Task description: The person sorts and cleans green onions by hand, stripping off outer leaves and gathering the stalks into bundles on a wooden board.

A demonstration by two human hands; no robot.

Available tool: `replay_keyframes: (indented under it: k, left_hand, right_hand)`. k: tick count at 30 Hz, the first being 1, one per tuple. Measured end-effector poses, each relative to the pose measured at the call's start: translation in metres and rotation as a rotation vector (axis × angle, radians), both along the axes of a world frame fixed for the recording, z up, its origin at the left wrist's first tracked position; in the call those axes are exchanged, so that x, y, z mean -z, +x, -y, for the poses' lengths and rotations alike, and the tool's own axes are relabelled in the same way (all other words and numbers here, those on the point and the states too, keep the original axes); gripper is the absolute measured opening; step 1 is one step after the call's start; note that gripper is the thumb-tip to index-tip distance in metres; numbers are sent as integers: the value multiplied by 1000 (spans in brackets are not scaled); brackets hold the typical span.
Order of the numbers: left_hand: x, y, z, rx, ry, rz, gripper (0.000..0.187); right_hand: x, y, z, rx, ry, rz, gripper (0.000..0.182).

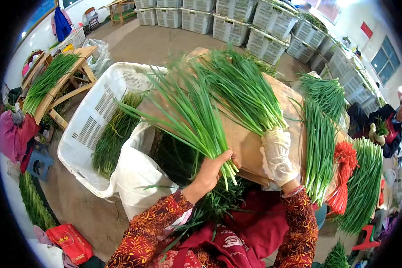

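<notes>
Bare left hand (208,175) clenches loose, slender green stalks (206,125) over smooth tan board (239,152). Cream-gloved right hand (279,156) touches pale ends of denser green bundle (245,91) lying there; cannot tell its grip.

Remote log: I read the crate (77,149) as smooth, faintly glossy plastic; the ties (339,201) as shiny, stringy plastic. Board (241,154): smooth, mostly matt; wood or card, I cannot tell. Glove (278,156): wrinkled, matt. Sleeves (140,232) and apron (254,223): matt cloth. Leaves (243,89): smooth, slight sheen. Red bag (70,243): glossy.
</notes>
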State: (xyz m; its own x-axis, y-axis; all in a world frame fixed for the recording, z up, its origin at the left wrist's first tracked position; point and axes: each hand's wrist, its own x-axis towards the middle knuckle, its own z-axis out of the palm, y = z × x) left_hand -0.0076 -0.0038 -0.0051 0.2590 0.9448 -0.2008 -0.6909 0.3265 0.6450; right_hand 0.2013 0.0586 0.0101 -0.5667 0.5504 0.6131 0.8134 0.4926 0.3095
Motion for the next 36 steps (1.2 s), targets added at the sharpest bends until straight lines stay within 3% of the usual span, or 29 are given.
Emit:
replay_keyframes:
  k: [1,3,4,6,7,8,10,15,19,21,24,34,36]
  left_hand:
    - [4,0,0,-16,-4,19,13]
    - [6,0,1,-36,-10,37,13]
    - [6,-1,1,-34,-10,16,13]
    - [3,-1,4,-33,-41,5,17]
    - [1,-2,5,-16,-53,-9,20]
    - [-1,-3,7,1,-67,-24,23]
    - [-1,0,8,-57,-87,34,28]
    - [2,-3,6,-25,-45,84,30]
    - [4,-5,2,-40,-52,75,31]
    - [4,-4,1,-125,-19,40,34]
    - [-2,-6,-2,-113,-15,2,35]
    - [-1,-9,-2,-142,25,-46,33]
    - [-1,-11,-4,-92,-10,15,32]
  right_hand:
    - [-9,-4,5,-13,21,61,15]
    - [-30,-20,3,307,-731,-152,23]
    - [-32,-25,10,304,-737,-150,23]
    - [-33,-32,30,149,-1342,-1090,14]
    - [-45,-40,44,93,-1436,-1224,14]
    - [-44,-46,53,91,-1453,-1221,14]
    - [-37,-53,70,-61,-1451,-1537,13]
    - [-22,-69,82,-210,-1386,-1600,15]
    - [-17,-75,82,-177,-1339,-1516,16]
    - [-12,-77,79,-92,-1094,-1239,16]
    - [-22,-77,74,-104,-1005,-1106,15]
    - [-25,-91,62,-27,-744,-943,12]
    - [-19,-90,67,-114,-850,-1328,8]
